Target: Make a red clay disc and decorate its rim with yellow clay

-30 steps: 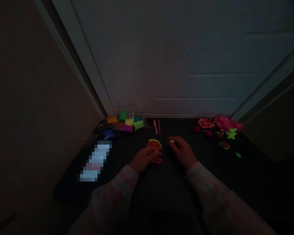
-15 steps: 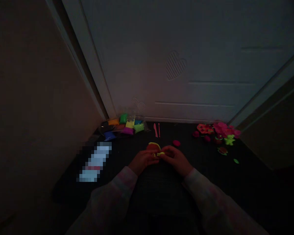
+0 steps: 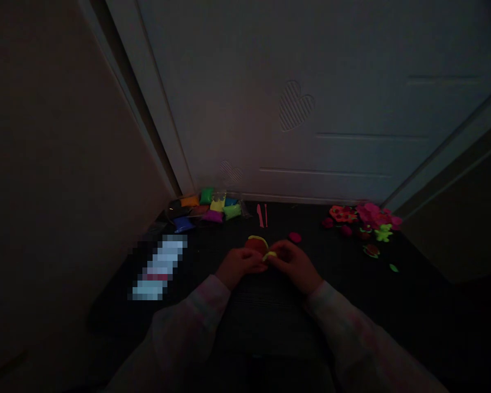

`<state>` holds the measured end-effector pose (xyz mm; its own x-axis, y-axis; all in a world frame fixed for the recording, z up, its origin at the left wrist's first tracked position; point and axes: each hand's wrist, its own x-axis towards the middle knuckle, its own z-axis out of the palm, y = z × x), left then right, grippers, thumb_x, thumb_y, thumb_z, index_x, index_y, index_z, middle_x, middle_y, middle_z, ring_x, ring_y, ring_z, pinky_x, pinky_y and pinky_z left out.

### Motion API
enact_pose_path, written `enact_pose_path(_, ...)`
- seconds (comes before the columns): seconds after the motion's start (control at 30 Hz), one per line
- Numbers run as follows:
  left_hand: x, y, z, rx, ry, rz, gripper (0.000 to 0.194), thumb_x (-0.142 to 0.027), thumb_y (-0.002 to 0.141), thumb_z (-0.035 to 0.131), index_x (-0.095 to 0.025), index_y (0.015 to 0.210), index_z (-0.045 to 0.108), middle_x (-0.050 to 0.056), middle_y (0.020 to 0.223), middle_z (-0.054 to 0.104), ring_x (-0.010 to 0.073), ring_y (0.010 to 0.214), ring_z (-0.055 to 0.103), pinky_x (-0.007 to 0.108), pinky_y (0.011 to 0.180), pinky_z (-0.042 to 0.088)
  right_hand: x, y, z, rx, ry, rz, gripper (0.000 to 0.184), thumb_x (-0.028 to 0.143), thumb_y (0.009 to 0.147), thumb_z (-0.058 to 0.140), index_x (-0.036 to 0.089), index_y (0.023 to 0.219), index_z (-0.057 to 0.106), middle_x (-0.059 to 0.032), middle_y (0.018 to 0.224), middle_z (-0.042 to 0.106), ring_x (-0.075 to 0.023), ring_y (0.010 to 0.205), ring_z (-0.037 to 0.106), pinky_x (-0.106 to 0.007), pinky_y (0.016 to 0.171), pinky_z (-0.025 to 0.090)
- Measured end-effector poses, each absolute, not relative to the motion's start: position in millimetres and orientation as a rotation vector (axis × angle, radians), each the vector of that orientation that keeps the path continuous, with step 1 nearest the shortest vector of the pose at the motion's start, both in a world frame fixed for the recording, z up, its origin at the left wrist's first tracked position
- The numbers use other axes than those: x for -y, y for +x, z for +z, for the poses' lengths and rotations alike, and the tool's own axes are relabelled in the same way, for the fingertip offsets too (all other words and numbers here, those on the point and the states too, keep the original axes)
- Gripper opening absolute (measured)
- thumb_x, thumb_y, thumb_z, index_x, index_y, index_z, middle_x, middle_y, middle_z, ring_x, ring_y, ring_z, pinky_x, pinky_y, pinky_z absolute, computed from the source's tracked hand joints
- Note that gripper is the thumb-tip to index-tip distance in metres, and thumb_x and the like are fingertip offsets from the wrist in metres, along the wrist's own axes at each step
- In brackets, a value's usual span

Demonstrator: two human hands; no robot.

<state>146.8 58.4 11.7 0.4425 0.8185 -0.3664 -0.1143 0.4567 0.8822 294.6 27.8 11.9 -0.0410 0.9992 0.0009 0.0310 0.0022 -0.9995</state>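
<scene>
On the desk [image 3: 278,311], the right hand [image 3: 298,267] pinches a short yellow strip [image 3: 270,255], its long axis running roughly left to right. The left hand [image 3: 235,267] has its fingers bent at the near edge of a red piece [image 3: 256,245]; whether they grip is unclear. That piece lies just beyond the left fingers, left of the strip and nearer the left hand. Farther off are a pink disc [image 3: 295,237] and a pink knife-shaped tool [image 3: 260,216].

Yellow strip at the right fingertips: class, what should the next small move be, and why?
Probably, the right hand should ease the yellow strip against the near rim of the red piece. The strip is in its fingertips beside that piece, the far rim bears yellow edging, and the left hand is at the piece.
</scene>
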Motion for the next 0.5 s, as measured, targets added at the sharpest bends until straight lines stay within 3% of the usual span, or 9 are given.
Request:
enact_pose_path(0.2, -58.2, 147.7, 12.9, -0.918, 0.903, 0.69, 0.017, -0.023, 0.062, 0.062, -0.009, 0.065, 0.054, 0.003, 0.061, 0.06, 0.0105, 0.055, 0.058, 0.026, 0.061, 0.047, -31.1, 305.4, 20.1, 0.949, -1.085, 1.155, 0.024, 0.033, 0.057, 0.063, 0.022, 0.073, 0.049, 0.0023, 0.075, 0.057, -0.0121, 0.071, 0.054, -0.028, 0.067, 0.042)
enact_pose_path(0.37, -58.3, 147.7, 12.1, -0.874, 0.911, 0.702, 0.019, -0.028, 0.068, 0.055, -0.009, 0.074, 0.053, 0.004, 0.066, 0.059, 0.0096, 0.06, 0.059, 0.02, 0.056, 0.045, -28.8, 296.6, 18.9, 1.178, -1.145, 1.207, 0.024, 0.032, 0.058, 0.063, 0.021, 0.074, 0.051, 0.0012, 0.073, 0.059, -0.0129, 0.071, 0.055, -0.028, 0.068, 0.042)
enact_pose_path(0.5, -59.8, 146.8, 8.5, -0.864, 0.973, 0.685, 0.033, -0.044, 0.069, 0.048, -0.011, 0.072, 0.048, -0.001, 0.054, 0.054, 0.0061, 0.039, 0.05, 0.015, 0.034, 0.034, -30.6, 295.9, 16.0, 1.167, -1.183, 1.174, 0.025, 0.036, 0.059, 0.062, 0.021, 0.074, 0.05, 0.0014, 0.073, 0.059, -0.0135, 0.071, 0.055, -0.028, 0.067, 0.042)
